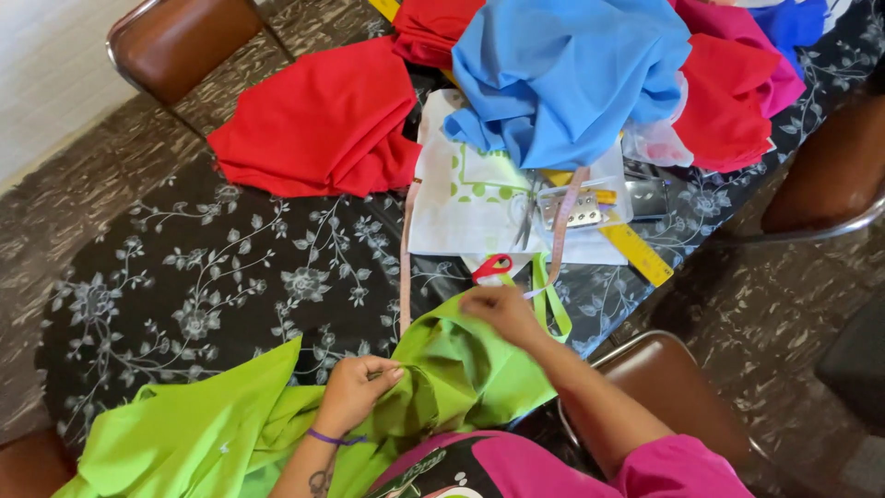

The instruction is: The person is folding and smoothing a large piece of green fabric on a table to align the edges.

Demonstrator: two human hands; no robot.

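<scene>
A lime-green cloth [212, 424] lies bunched at the table's near edge. My left hand [355, 392] grips a fold of it, with a purple band on the wrist. My right hand [502, 309] pinches the same cloth at its upper corner, fingers closed on the fabric. Red-handled scissors [491, 268] lie just beyond my right hand, partly hidden by it. A pink measuring tape [406, 258] runs down the table to the green cloth.
The table has a black floral covering [203, 286]. Red cloth [323, 124], blue cloth [562, 74] and magenta cloth [737, 28] are piled at the far side, above a white patterned sheet [461, 203], a yellow ruler [636, 251] and a clear bag. Brown chairs [184, 41] stand around.
</scene>
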